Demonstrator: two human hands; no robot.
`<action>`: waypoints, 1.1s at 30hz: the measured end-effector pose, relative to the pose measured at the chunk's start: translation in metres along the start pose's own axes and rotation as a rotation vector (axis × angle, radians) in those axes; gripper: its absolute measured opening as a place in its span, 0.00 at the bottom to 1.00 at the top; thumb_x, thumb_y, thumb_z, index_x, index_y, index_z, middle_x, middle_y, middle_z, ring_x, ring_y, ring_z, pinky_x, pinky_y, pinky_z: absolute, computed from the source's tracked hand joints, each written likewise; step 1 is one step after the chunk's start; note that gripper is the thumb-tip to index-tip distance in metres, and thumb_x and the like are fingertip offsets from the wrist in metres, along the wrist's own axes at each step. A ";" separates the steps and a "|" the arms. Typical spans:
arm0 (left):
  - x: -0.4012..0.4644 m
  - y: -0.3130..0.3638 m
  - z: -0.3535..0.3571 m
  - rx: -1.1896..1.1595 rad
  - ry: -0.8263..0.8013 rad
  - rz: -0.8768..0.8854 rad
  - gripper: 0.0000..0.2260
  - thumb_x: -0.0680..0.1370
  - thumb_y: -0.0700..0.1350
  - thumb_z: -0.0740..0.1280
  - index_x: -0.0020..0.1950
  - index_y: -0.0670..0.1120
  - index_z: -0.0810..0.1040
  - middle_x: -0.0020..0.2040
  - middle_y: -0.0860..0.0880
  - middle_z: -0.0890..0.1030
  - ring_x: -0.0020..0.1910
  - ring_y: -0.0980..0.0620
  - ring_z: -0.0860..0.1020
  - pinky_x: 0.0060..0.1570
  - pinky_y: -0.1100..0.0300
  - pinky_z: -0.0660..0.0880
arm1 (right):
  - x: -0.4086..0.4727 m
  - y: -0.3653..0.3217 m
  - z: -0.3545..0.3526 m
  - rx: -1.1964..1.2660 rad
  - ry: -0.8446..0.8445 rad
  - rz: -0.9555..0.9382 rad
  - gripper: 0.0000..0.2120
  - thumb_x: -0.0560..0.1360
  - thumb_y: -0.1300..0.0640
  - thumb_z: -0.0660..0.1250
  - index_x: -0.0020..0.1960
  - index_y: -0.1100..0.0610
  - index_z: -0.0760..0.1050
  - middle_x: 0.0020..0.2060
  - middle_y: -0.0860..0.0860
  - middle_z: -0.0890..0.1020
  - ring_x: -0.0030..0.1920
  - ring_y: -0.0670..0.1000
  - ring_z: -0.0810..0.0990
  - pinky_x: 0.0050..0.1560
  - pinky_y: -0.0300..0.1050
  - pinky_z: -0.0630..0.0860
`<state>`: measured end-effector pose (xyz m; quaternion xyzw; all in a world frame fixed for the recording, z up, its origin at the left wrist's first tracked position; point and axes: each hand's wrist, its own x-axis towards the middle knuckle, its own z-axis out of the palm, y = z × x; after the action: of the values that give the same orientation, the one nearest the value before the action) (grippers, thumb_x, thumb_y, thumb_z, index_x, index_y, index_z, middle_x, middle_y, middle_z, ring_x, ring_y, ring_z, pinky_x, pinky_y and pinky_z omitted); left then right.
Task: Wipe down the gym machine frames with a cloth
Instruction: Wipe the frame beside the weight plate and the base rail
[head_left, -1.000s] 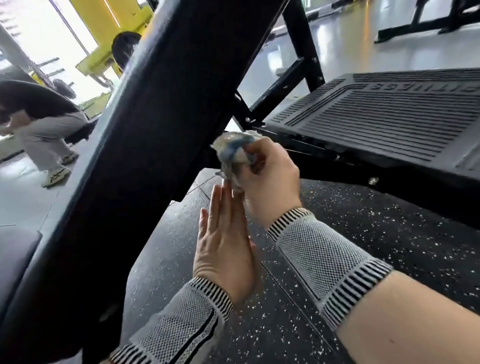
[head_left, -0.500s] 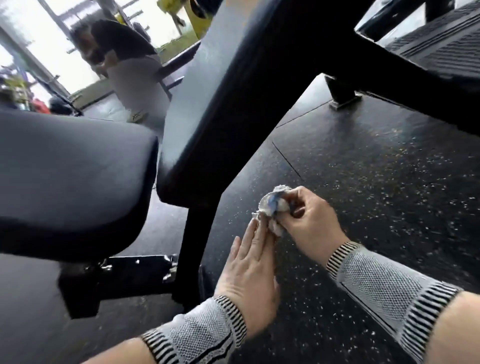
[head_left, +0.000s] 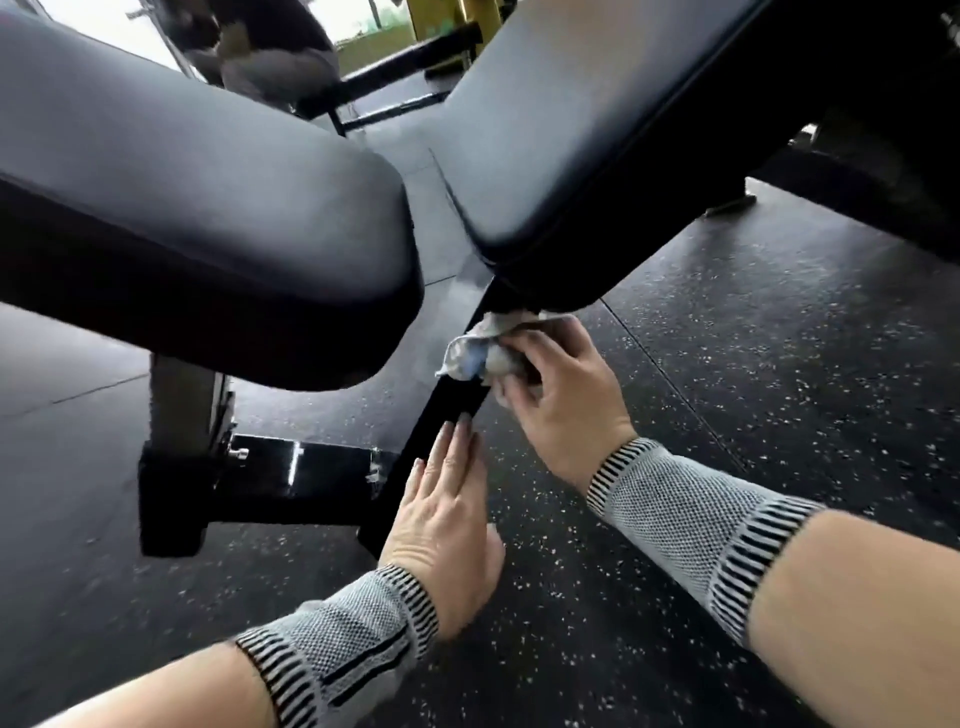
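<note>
Head view: gripped cloth (head_left: 480, 349) in right hand (head_left: 558, 402), pressed on frame strut (head_left: 444, 415); left hand (head_left: 441, 514) flat at 6 o'clock; probably mid-wipe.

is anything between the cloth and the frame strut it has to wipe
Nothing visible. The right hand holds the cloth against the strut just under the pad; the left hand lies flat lower down.

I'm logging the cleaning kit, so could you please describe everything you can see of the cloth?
The cloth is a small, crumpled wad of pale grey-white fabric with a blue patch. The right hand grips it, fingers curled round it, and presses it against the top of the black frame post, just beneath the backrest pad. Its loose edges stick out leftward.
</note>
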<state>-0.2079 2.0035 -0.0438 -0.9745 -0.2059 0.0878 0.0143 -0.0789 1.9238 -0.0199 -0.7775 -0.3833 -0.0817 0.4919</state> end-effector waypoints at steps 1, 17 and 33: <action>0.000 -0.003 0.005 -0.020 -0.001 -0.005 0.38 0.80 0.49 0.56 0.76 0.42 0.30 0.69 0.48 0.21 0.71 0.51 0.24 0.76 0.53 0.36 | -0.001 -0.001 0.009 -0.053 -0.009 -0.007 0.11 0.75 0.57 0.69 0.56 0.56 0.78 0.57 0.53 0.75 0.49 0.55 0.80 0.54 0.49 0.78; -0.002 -0.052 0.018 -0.240 -0.029 -0.043 0.39 0.79 0.50 0.58 0.77 0.45 0.31 0.75 0.49 0.28 0.74 0.54 0.28 0.74 0.51 0.33 | -0.026 -0.008 0.081 -0.915 -0.295 -0.603 0.22 0.71 0.54 0.65 0.62 0.63 0.78 0.62 0.59 0.78 0.59 0.58 0.67 0.56 0.55 0.72; 0.012 -0.095 0.036 -0.266 -0.044 -0.120 0.35 0.80 0.51 0.57 0.79 0.44 0.39 0.79 0.49 0.38 0.77 0.49 0.36 0.75 0.46 0.41 | 0.018 -0.055 0.102 -1.378 -0.627 -0.424 0.25 0.80 0.55 0.53 0.75 0.61 0.56 0.70 0.58 0.66 0.70 0.60 0.63 0.71 0.61 0.57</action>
<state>-0.2418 2.0949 -0.0752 -0.9515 -0.2741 0.0801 -0.1142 -0.1294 2.0295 -0.0234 -0.8043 -0.5074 -0.1697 -0.2584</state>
